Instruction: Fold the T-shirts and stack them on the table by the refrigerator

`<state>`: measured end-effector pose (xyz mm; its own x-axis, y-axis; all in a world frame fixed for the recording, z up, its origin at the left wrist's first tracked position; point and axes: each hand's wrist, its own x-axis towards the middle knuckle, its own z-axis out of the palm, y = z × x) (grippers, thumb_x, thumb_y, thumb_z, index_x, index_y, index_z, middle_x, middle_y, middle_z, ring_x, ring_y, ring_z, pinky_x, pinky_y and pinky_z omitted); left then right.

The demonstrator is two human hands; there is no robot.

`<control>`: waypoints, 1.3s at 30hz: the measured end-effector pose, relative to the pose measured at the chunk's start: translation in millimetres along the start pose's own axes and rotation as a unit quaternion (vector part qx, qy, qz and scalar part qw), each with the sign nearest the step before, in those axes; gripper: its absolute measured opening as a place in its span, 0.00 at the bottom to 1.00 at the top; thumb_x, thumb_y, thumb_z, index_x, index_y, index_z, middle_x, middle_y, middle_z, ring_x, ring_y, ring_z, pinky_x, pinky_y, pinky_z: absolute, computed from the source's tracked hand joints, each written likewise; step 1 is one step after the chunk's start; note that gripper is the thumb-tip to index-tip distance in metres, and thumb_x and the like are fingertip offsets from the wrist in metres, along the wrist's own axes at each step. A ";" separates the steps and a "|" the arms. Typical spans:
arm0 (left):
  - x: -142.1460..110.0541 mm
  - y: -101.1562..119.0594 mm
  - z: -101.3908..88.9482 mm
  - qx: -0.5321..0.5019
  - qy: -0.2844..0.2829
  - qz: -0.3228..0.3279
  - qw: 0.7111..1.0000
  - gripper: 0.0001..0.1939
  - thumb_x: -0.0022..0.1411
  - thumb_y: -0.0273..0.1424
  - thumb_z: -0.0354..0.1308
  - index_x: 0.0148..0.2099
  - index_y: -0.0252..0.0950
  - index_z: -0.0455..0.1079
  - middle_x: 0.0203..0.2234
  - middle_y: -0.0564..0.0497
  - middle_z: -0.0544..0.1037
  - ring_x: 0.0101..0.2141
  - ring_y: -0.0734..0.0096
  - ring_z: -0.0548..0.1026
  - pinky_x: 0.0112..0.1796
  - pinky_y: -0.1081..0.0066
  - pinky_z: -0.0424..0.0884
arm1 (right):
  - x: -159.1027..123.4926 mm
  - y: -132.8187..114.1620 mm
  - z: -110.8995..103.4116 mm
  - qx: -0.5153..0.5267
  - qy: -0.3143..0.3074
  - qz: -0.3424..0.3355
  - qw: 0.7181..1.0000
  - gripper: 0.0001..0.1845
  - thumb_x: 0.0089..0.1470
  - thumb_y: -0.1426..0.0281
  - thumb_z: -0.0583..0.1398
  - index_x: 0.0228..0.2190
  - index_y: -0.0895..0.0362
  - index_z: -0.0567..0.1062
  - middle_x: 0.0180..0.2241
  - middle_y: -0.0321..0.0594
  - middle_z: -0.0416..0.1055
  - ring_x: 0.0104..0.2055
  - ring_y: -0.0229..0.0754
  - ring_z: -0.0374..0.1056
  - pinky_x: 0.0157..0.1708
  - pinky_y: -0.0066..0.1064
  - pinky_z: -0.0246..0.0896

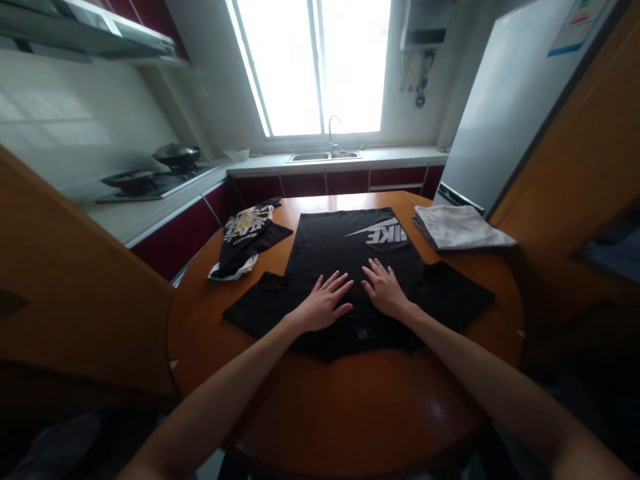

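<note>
A black T-shirt [345, 260] lies spread out on the round wooden table [350, 407], its collar end toward me and its hem toward the window. White lettering and a swoosh show upside down near its far right side. My left hand [325, 303] rests on the middle of the shirt, fingers spread. To its right, my right hand [384, 288] lies on the fabric too, palm down with fingers apart. Neither hand grips the cloth. Both sleeves of the shirt stretch outward to the sides.
A crumpled black and white printed garment [247, 237] lies at the table's left. Folded white and dark clothes [463, 227] sit at its right edge. Beyond are a sink [325, 157], a stove with pans [175, 155] and a refrigerator [505, 107].
</note>
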<state>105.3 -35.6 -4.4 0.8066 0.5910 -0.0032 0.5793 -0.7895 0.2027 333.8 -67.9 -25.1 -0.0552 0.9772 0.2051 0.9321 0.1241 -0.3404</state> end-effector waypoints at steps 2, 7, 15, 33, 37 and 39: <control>-4.2 0.4 -3.3 -0.007 -0.022 0.013 1.000 0.40 0.69 0.56 0.47 0.75 0.46 0.43 0.73 0.46 0.43 0.72 0.53 0.38 0.67 0.43 0.37 | 1.0 1.8 -3.5 0.009 -0.014 0.009 1.000 0.28 0.68 0.62 0.48 0.65 0.58 0.63 0.72 0.50 0.47 0.74 0.48 0.38 0.69 0.53 0.36; -13.0 6.1 -14.6 -0.031 -0.044 0.050 0.997 0.50 0.62 0.57 0.58 0.76 0.48 0.39 0.74 0.44 0.39 0.72 0.48 0.35 0.66 0.41 0.37 | 0.8 5.0 -8.0 0.015 -0.040 0.022 0.999 0.28 0.68 0.62 0.49 0.65 0.58 0.62 0.72 0.50 0.46 0.74 0.50 0.38 0.68 0.55 0.37; -27.4 19.8 -24.2 -0.096 -0.159 0.111 0.976 0.60 0.50 0.57 0.69 0.75 0.53 0.40 0.73 0.45 0.37 0.70 0.38 0.33 0.63 0.32 0.36 | 1.7 11.9 -6.3 0.014 -0.042 0.029 0.999 0.29 0.68 0.62 0.50 0.66 0.58 0.62 0.72 0.51 0.46 0.74 0.52 0.38 0.68 0.56 0.36; -15.0 -31.6 -16.9 -0.017 -0.068 -0.101 0.992 0.39 0.70 0.54 0.45 0.76 0.49 0.38 0.73 0.45 0.36 0.71 0.44 0.32 0.62 0.31 0.36 | -0.4 11.7 -1.2 -0.023 -0.074 0.017 0.997 0.33 0.68 0.56 0.49 0.68 0.56 0.58 0.72 0.53 0.42 0.74 0.53 0.35 0.68 0.59 0.33; -15.5 -28.2 -22.8 -0.006 -0.034 -0.118 0.992 0.38 0.71 0.54 0.45 0.76 0.50 0.39 0.74 0.46 0.36 0.71 0.45 0.31 0.62 0.32 0.36 | 1.6 15.4 -8.5 -0.019 -0.033 0.048 0.998 0.33 0.68 0.57 0.48 0.68 0.58 0.58 0.72 0.53 0.42 0.74 0.53 0.35 0.68 0.59 0.35; -15.4 -26.9 -23.8 -0.014 -0.062 -0.136 0.989 0.38 0.70 0.54 0.46 0.75 0.49 0.41 0.74 0.45 0.37 0.71 0.42 0.33 0.62 0.31 0.37 | 1.7 19.6 -10.3 -0.018 -0.033 0.068 0.997 0.33 0.68 0.56 0.48 0.68 0.58 0.58 0.72 0.54 0.43 0.74 0.54 0.35 0.68 0.59 0.35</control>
<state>74.6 -19.6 13.5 0.6306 0.7549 -0.1801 0.7747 -0.5985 0.2041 355.6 -65.5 -21.9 0.0505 0.9940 0.0971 0.9450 -0.0161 -0.3267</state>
